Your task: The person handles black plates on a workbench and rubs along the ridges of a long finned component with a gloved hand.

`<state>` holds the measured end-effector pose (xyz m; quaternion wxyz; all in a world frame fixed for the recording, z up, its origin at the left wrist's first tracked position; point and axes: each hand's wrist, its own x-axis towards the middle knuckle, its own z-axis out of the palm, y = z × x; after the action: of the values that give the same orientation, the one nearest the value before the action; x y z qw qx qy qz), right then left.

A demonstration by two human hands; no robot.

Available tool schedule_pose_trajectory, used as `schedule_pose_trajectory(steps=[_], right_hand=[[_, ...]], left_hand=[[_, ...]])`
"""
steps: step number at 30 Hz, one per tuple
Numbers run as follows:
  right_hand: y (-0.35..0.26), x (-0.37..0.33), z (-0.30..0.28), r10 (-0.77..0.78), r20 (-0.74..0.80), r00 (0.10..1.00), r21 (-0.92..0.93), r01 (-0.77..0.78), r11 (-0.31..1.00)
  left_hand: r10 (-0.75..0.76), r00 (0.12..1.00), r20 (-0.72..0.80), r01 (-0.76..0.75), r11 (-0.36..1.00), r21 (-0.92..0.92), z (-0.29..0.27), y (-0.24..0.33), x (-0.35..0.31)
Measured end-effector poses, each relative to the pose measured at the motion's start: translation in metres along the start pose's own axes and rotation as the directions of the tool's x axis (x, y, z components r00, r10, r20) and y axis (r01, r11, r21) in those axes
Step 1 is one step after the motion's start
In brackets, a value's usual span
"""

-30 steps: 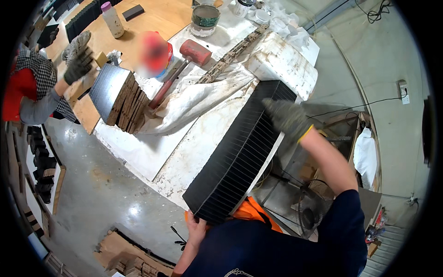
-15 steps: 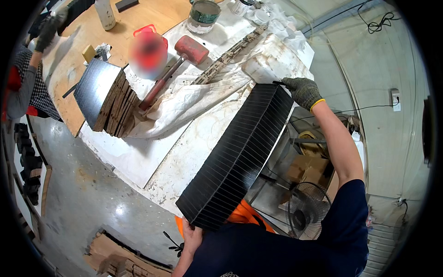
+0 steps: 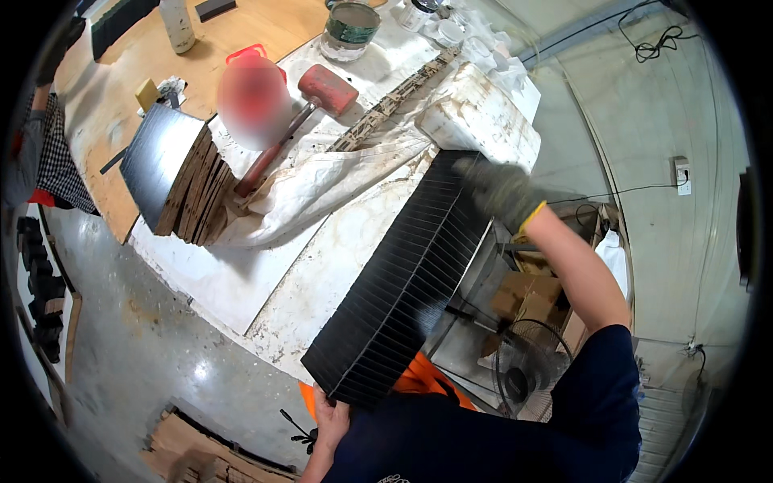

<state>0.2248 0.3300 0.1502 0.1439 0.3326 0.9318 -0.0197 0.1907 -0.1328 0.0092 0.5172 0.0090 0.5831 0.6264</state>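
Spanning nearly the full length of a long black row of thin slabs packed face to face (image 3: 403,278), the person's two hands lie well apart, one at each end. The row rests along the right-hand edge of the stained white worktop (image 3: 318,282), its long axis slanting from the near corner, close against the body, away to the right, where it ends just beside a scuffed, whitish, rounded-edged block (image 3: 483,117). The bare left hand (image 3: 328,419) is low at the near end, fingertips against the end face; whether it grips or only braces I cannot tell. The right hand (image 3: 503,193), in a dark knitted glove with a yellow cuff, is over the far end on the side of the worktop's right edge; it is blurred, so neither its finger spread nor contact is clear. Only the right hand is near the whitish block.
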Motion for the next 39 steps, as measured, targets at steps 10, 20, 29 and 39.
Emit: schedule_pose_trajectory(steps=[10,20,29,39], right_hand=[[-0.115,-0.082,0.009,-0.674,0.213,0.708,0.141,0.660,0.738],[-0.173,-0.133,0.036,-0.589,0.172,0.790,0.088,0.583,0.808],[-0.218,-0.160,0.042,-0.456,0.182,0.871,0.157,0.432,0.888],[-0.239,-0.193,0.057,-0.565,-0.086,0.821,0.492,0.528,0.693]], left_hand=[[0.078,0.997,-0.010,-0.078,0.997,-0.013,0.002,-0.002,0.007],[0.159,0.987,0.037,-0.163,0.979,0.125,-0.001,-0.015,0.009],[0.250,0.966,0.059,-0.257,0.952,0.167,0.002,-0.024,0.016],[0.333,0.941,0.068,-0.339,0.921,0.190,-0.001,-0.038,0.019]])
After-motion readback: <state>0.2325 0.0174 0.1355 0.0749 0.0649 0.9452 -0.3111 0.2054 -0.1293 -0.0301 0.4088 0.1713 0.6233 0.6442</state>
